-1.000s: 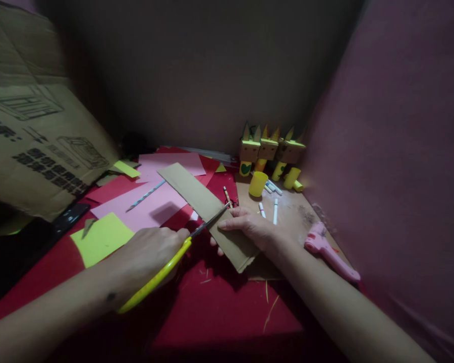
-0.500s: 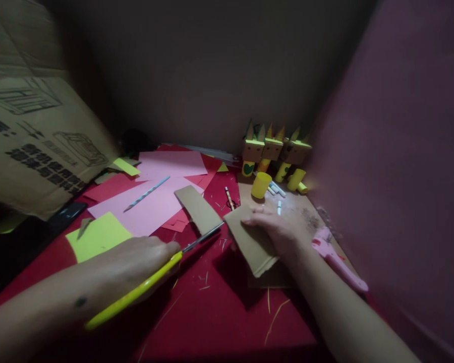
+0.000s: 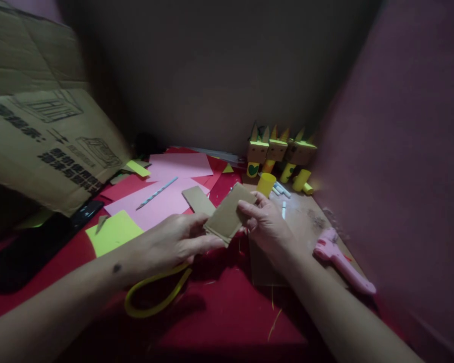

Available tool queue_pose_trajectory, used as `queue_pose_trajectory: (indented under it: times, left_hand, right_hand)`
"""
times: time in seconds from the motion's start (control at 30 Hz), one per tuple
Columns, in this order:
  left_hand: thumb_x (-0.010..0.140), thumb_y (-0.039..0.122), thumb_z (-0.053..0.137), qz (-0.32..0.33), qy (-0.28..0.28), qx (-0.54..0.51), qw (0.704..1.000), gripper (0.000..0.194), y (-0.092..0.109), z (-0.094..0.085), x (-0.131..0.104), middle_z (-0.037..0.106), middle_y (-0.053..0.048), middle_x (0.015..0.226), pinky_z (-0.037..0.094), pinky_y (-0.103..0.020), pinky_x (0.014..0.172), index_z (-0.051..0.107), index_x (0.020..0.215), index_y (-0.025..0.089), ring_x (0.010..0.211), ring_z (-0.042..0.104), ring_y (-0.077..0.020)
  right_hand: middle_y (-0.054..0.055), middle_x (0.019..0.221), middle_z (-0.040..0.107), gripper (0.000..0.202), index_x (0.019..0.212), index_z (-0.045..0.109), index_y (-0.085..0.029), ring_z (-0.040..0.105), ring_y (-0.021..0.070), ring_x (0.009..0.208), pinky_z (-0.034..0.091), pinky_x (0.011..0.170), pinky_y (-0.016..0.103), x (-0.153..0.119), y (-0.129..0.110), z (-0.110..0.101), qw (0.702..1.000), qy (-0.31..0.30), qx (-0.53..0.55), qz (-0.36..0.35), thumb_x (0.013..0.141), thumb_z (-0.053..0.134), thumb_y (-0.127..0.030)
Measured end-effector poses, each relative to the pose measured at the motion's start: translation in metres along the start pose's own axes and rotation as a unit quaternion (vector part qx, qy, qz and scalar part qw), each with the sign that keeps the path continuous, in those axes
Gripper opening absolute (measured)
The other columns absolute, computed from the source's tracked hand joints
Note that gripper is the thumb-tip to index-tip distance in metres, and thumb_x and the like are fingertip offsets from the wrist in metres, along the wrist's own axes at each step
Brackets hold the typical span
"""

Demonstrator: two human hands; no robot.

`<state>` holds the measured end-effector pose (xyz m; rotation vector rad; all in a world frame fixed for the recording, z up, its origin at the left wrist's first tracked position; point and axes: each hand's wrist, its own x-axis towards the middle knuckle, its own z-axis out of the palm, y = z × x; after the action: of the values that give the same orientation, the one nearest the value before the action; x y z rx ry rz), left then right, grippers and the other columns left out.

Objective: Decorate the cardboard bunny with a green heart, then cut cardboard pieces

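A folded or layered cardboard piece (image 3: 230, 214) is held between both hands above the red table. My left hand (image 3: 181, 239) pinches its lower left corner, with the thumb along the bottom edge. On the right edge, the thumb and fingers of my right hand (image 3: 267, 222) close round the cardboard. The yellow-handled scissors (image 3: 151, 307) hang or lie under my left hand; their blades are hidden, and I cannot tell if a finger touches them. Another cardboard strip (image 3: 197, 200) lies just behind the held piece.
Pink paper (image 3: 181, 166), a yellow-green sheet (image 3: 115, 232) and a striped pencil (image 3: 157, 193) lie left. At the back right stand cardboard-headed figures (image 3: 258, 151) beside a yellow tube (image 3: 266, 184). A pink glue gun (image 3: 342, 259) lies right, and a large carton (image 3: 60, 146) leans at left.
My left hand has moved from working the scissors at the strip to gripping the cardboard's corner. The cardboard has been raised and turned, and the scissors' handle now shows as a loop below.
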<state>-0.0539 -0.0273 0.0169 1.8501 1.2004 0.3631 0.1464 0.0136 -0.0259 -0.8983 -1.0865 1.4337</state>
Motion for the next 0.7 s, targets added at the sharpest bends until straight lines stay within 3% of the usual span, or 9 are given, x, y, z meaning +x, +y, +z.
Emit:
queue_pose_trajectory:
  times: [0.1, 0.2, 0.27, 0.33, 0.43, 0.5, 0.57, 0.63, 0.7]
  left_hand:
    - [0.085, 0.046, 0.055, -0.057, 0.020, -0.141, 0.988, 0.030, -0.003, -0.008, 0.008, 0.054, 0.001, 0.058, 0.034, -0.024, 0.047, 0.060, 0.082, 0.017, 0.047, 0.045, -0.0110]
    - [0.081, 0.039, 0.060, -0.046, 0.152, -0.144, 0.977, 0.024, -0.025, -0.039, 0.006, 0.052, 0.003, 0.053, 0.029, -0.023, 0.044, 0.060, 0.081, 0.015, 0.045, 0.042, -0.0098]
    - [0.083, 0.031, 0.058, -0.075, 0.243, -0.087, 0.963, 0.017, -0.043, -0.066, 0.001, 0.050, 0.004, 0.053, 0.028, -0.022, 0.045, 0.055, 0.076, 0.016, 0.046, 0.041, -0.0087]
    - [0.089, 0.033, 0.048, -0.139, 0.329, 0.027, 0.934, 0.024, -0.059, -0.089, -0.003, 0.047, 0.005, 0.052, 0.030, -0.023, 0.048, 0.050, 0.071, 0.017, 0.047, 0.041, -0.0090]
    - [0.085, 0.046, 0.052, -0.229, 0.337, 0.188, 0.893, 0.033, -0.077, -0.108, -0.007, 0.049, 0.002, 0.049, 0.033, -0.027, 0.054, 0.052, 0.069, 0.018, 0.055, 0.054, -0.0168]
    - [0.083, 0.052, 0.054, -0.251, 0.362, 0.246, 0.863, 0.039, -0.082, -0.109, -0.008, 0.058, -0.003, 0.061, 0.034, -0.031, 0.061, 0.058, 0.086, 0.013, 0.075, 0.063, -0.0264]
    - [0.087, 0.055, 0.046, -0.234, 0.384, 0.297, 0.842, 0.050, -0.081, -0.102, -0.006, 0.066, -0.015, 0.092, 0.036, -0.036, 0.069, 0.057, 0.108, 0.011, 0.096, 0.062, -0.0341]
    - [0.091, 0.055, 0.040, -0.184, 0.371, 0.309, 0.856, 0.048, -0.073, -0.091, -0.001, 0.063, -0.020, 0.116, 0.040, -0.039, 0.075, 0.058, 0.111, 0.015, 0.104, 0.060, -0.0337]
    - [0.093, 0.049, 0.039, -0.116, 0.361, 0.287, 0.880, 0.041, -0.064, -0.078, 0.006, 0.066, -0.020, 0.110, 0.042, -0.039, 0.078, 0.059, 0.105, 0.016, 0.099, 0.061, -0.0320]
  right_hand:
    - [-0.002, 0.081, 0.062, 0.042, 0.091, 0.046, -0.025, 0.062, 0.0144, 0.063, 0.049, 0.048, 0.026, 0.005, 0.003, 0.013, 0.997, -0.029, -0.072, -0.007, 0.071, 0.067, -0.055]
    - [0.005, 0.093, 0.064, 0.038, 0.098, 0.048, -0.024, 0.065, 0.0187, 0.079, 0.055, 0.066, 0.035, 0.015, 0.005, 0.020, 0.981, -0.031, -0.191, -0.017, 0.082, 0.052, -0.057]
    - [0.009, 0.100, 0.063, 0.041, 0.098, 0.051, -0.021, 0.062, 0.0266, 0.098, 0.052, 0.083, 0.045, 0.021, 0.010, 0.026, 0.956, -0.023, -0.293, -0.022, 0.071, 0.071, -0.045]
    - [0.014, 0.106, 0.062, 0.047, 0.094, 0.054, -0.019, 0.053, 0.0363, 0.116, 0.042, 0.098, 0.056, 0.024, 0.016, 0.035, 0.923, -0.014, -0.383, -0.026, 0.058, 0.082, -0.029]
    - [0.019, 0.111, 0.061, 0.043, 0.094, 0.056, -0.016, 0.050, 0.0418, 0.119, 0.035, 0.101, 0.061, 0.028, 0.024, 0.049, 0.886, -0.009, -0.463, -0.028, 0.057, 0.077, -0.018]
    - [0.020, 0.111, 0.060, 0.041, 0.095, 0.056, -0.015, 0.054, 0.0412, 0.113, 0.040, 0.096, 0.059, 0.032, 0.026, 0.053, 0.874, -0.006, -0.484, -0.030, 0.058, 0.074, -0.016]
    - [0.020, 0.112, 0.060, 0.039, 0.096, 0.056, -0.015, 0.057, 0.0383, 0.109, 0.044, 0.092, 0.055, 0.035, 0.025, 0.050, 0.874, 0.003, -0.485, -0.034, 0.060, 0.072, -0.015]
    - [0.016, 0.108, 0.063, 0.037, 0.097, 0.056, -0.017, 0.060, 0.0331, 0.102, 0.048, 0.087, 0.049, 0.035, 0.020, 0.042, 0.886, 0.011, -0.462, -0.036, 0.063, 0.070, -0.017]
    - [0.011, 0.101, 0.066, 0.038, 0.098, 0.055, -0.019, 0.063, 0.0277, 0.094, 0.051, 0.081, 0.042, 0.031, 0.012, 0.034, 0.908, 0.008, -0.416, -0.036, 0.065, 0.072, -0.023]
